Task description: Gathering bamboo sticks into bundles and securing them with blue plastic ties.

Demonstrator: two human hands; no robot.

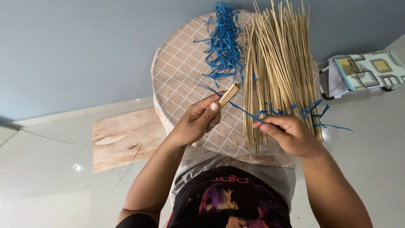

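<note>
I see the left hand [197, 120] clamped on a small stick bundle [230, 94] above the round table [177, 76]. The right hand [291, 134] pinches 1 blue strip [242, 110] — apparently wrapped round that bundle — beside the loose sticks [276, 63].

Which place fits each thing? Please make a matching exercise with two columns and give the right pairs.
Things
1. small bundle of thin tan sticks
2. loose heap of blue plastic strips
3. large pile of long tan sticks
4. pale wooden board

Places
A. on the floor, beside the round checked table
B. held in the left hand
C. on the table's right half
D. at the table's far edge, left of the long sticks

Pairs: 1-B, 2-D, 3-C, 4-A
</note>
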